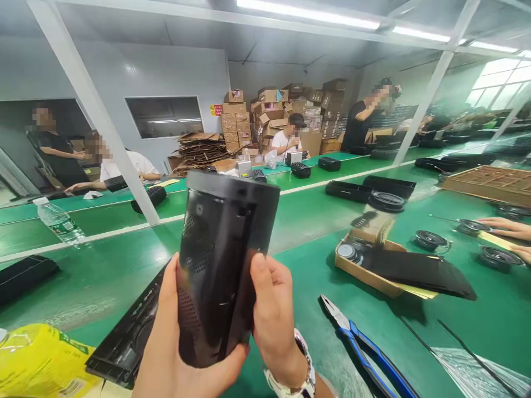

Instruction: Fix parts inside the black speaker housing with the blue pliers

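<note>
I hold a black plastic speaker housing (224, 249) upright in front of me, its perforated grille side on the left. My left hand (174, 354) cups it from below and the left. My right hand (276, 320), with a watch at the wrist, grips its right edge, thumb pressed on the front. Under my hands another long black housing (124, 342) lies flat on the green bench (307, 232).
Blue-handled pliers (360, 342) lie to the right. A cardboard tray (365, 271) holds speaker drivers and a black sheet (418, 271). Loose drivers (431, 240) and a co-worker's hands (510, 232) are at far right. A water bottle (58, 221) stands left; a yellow bag (41, 359) is near-left. Several people work behind.
</note>
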`<action>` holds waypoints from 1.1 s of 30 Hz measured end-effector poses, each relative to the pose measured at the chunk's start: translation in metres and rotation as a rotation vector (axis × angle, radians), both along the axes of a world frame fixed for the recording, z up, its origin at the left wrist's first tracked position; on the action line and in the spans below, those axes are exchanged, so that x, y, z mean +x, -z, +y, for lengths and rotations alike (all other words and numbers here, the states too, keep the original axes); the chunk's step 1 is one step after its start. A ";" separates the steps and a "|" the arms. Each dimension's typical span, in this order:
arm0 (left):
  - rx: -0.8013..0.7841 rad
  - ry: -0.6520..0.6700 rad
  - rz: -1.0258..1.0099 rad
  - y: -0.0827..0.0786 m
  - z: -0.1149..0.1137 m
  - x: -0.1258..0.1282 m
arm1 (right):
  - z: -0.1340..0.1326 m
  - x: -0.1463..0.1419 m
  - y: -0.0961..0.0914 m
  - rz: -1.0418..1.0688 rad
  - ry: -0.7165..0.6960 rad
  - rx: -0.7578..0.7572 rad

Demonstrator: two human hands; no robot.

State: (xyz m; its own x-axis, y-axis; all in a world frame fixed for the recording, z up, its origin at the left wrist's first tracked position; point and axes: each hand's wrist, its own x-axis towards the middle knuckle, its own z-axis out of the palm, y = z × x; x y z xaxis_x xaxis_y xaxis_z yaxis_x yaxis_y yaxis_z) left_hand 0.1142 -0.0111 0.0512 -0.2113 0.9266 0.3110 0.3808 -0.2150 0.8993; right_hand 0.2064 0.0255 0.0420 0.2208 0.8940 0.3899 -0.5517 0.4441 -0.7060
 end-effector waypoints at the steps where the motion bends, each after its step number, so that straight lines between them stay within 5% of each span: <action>1: -0.026 0.005 -0.013 -0.002 -0.002 0.002 | -0.001 0.002 -0.001 -0.003 -0.023 -0.001; 10: -0.135 0.044 0.132 -0.002 0.008 -0.006 | 0.001 0.022 -0.009 -0.117 -0.142 0.030; 17: -0.075 0.121 0.146 0.002 0.009 -0.016 | 0.003 0.036 -0.007 -0.278 0.016 0.063; 26: -0.157 -0.013 0.216 -0.015 -0.002 -0.014 | -0.003 0.035 -0.011 -0.323 -0.076 0.042; 33: -0.152 -0.013 0.172 -0.013 -0.004 -0.018 | -0.004 0.034 -0.014 -0.322 -0.113 0.068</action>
State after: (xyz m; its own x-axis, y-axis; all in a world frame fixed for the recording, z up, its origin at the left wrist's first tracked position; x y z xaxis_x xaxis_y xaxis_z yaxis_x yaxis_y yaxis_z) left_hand 0.0958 -0.0151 0.0645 -0.1795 0.9631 0.2007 0.5331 -0.0762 0.8426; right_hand 0.2405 0.0212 0.0561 -0.0225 0.8755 0.4826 -0.3540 0.4445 -0.8229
